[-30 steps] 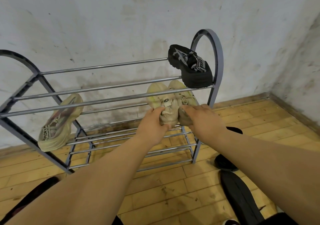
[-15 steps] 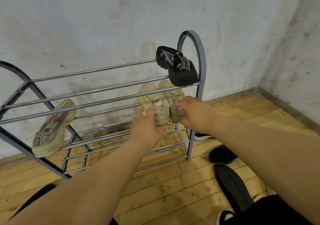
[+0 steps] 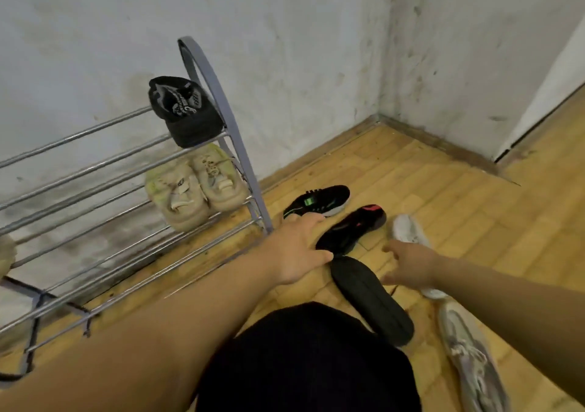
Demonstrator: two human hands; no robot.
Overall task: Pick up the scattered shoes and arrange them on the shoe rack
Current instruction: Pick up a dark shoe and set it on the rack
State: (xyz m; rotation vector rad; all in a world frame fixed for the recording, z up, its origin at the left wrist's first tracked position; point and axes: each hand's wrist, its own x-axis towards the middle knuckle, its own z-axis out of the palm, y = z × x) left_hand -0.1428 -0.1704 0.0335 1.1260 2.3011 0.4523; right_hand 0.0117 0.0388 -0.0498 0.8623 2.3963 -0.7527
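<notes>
The grey metal shoe rack (image 3: 228, 114) stands at the left against the wall. A black sandal (image 3: 183, 110) sits on its top bars, and a beige pair of sneakers (image 3: 196, 190) rests on the shelf below. On the floor to the right lie a black sneaker with green marks (image 3: 319, 201), a black shoe with red marks (image 3: 351, 228), a black shoe sole-up (image 3: 370, 297), a white sneaker (image 3: 411, 234) and a grey sneaker (image 3: 471, 358). My left hand (image 3: 297, 250) hovers with spread fingers over the black shoes. My right hand (image 3: 411, 266), fingers loose, is above the white sneaker. Neither holds anything.
Another pale shoe (image 3: 4, 253) shows at the rack's far left edge. The room corner and skirting board (image 3: 380, 120) lie behind the shoes, with a door edge (image 3: 538, 95) at the right. My dark-clothed knee (image 3: 304, 358) fills the lower middle.
Both hands let go of the beige sneakers on the rack and moved right and down toward the shoes on the floor. The view swung right.
</notes>
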